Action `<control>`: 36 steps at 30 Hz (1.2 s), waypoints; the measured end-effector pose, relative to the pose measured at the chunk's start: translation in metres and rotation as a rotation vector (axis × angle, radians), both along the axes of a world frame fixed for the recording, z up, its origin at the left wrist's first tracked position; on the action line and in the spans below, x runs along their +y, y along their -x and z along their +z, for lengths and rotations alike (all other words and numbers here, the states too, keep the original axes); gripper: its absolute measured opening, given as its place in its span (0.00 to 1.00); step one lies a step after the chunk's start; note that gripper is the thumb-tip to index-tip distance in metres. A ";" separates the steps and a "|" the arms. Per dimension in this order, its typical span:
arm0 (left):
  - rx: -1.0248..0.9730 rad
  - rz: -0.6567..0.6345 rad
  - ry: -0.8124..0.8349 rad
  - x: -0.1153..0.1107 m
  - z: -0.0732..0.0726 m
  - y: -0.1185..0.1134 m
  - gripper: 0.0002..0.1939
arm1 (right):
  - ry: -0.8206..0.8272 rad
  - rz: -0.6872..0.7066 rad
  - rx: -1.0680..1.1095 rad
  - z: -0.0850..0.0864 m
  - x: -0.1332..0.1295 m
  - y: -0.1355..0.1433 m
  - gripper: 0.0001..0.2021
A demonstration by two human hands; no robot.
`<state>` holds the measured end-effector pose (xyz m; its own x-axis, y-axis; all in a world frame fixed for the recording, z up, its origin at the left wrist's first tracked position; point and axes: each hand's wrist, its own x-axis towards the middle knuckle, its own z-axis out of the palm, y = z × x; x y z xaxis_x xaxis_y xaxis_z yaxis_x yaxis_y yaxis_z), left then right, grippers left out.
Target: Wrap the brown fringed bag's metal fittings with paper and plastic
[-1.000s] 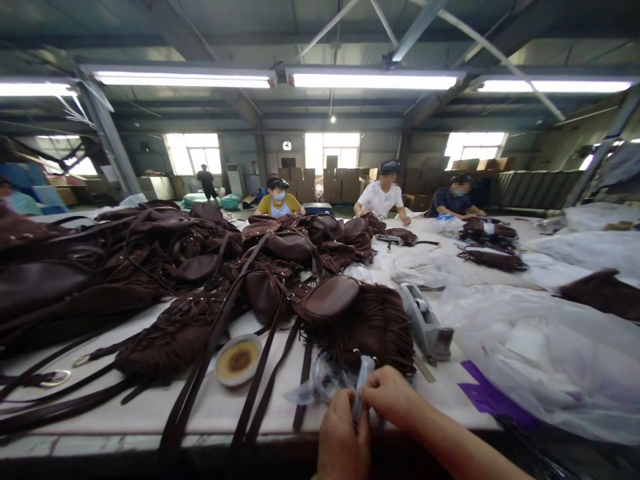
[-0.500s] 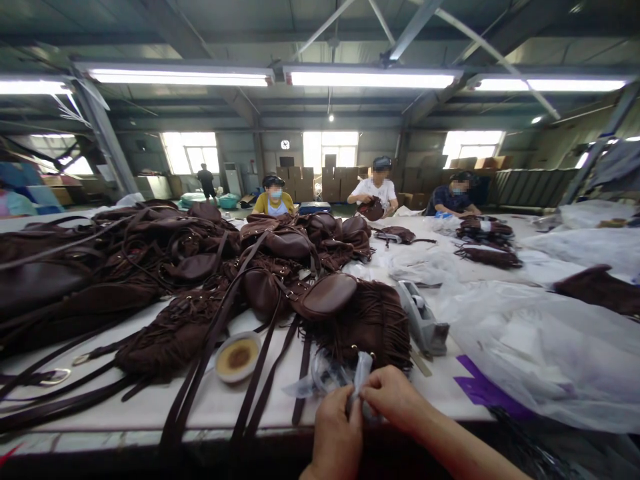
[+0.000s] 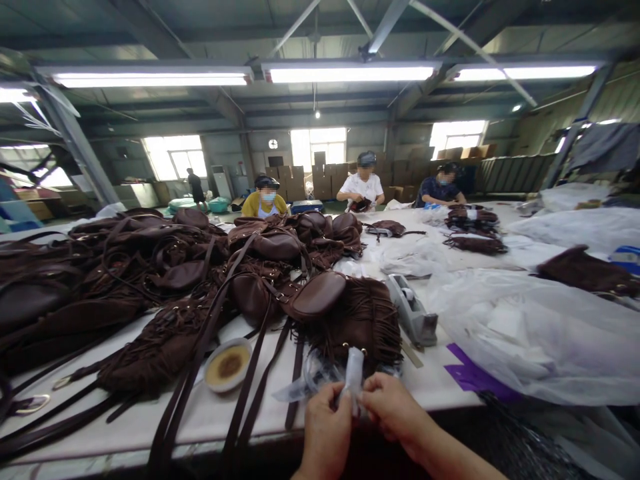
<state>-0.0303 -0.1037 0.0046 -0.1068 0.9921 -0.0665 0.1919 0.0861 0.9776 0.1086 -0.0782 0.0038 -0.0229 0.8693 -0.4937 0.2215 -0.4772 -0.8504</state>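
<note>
A strip of clear plastic wrap stands up between my two hands, at the front edge of a dark brown fringed bag. My left hand pinches its lower part between thumb and fingers. From the other side my right hand grips the strip with closed fingertips. What lies inside the wrap, if anything, I cannot make out. Loose clear plastic lies just left of it on the table. The bag has small metal rings near its front edge and a smooth round leather piece on its left.
More brown bags are heaped at left, their straps hanging over the table edge. A bowl of yellowish paste sits at left. A tape dispenser, plastic bags and a purple piece lie right. Co-workers sit across the table.
The view has shifted slightly, so the scene sits further left. More of the plastic strip shows above my fingers, and my right fingertips are a little farther from its upper part.
</note>
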 end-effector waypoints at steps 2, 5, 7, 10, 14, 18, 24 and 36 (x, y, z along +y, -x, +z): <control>-0.092 -0.004 0.062 0.002 -0.001 0.000 0.20 | 0.032 0.026 0.049 -0.005 -0.004 -0.006 0.08; -0.234 0.010 0.141 0.002 0.000 -0.002 0.23 | 0.013 0.027 0.124 -0.010 -0.008 -0.014 0.10; -0.292 0.038 0.157 0.001 0.003 -0.005 0.23 | -0.007 0.003 0.201 -0.010 -0.008 -0.018 0.13; -0.349 0.063 0.176 -0.001 0.007 -0.010 0.22 | -0.024 -0.005 0.267 -0.005 -0.006 -0.016 0.20; -0.397 0.081 0.191 -0.003 0.009 -0.014 0.23 | -0.044 -0.013 0.266 0.001 -0.004 -0.008 0.22; -0.449 0.093 0.222 -0.004 0.007 -0.015 0.23 | -0.032 -0.012 0.283 -0.003 -0.004 -0.006 0.18; -0.313 0.038 0.176 -0.002 -0.004 -0.011 0.23 | -0.281 -0.109 0.227 -0.012 -0.005 -0.014 0.15; -0.264 0.040 0.158 0.001 -0.006 -0.011 0.24 | -0.327 -0.038 0.075 -0.013 -0.002 -0.013 0.18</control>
<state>-0.0197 -0.1032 -0.0012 -0.1040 0.9625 -0.2505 -0.0737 0.2438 0.9670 0.1215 -0.0799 -0.0088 -0.0134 0.9823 -0.1866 0.1402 -0.1830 -0.9731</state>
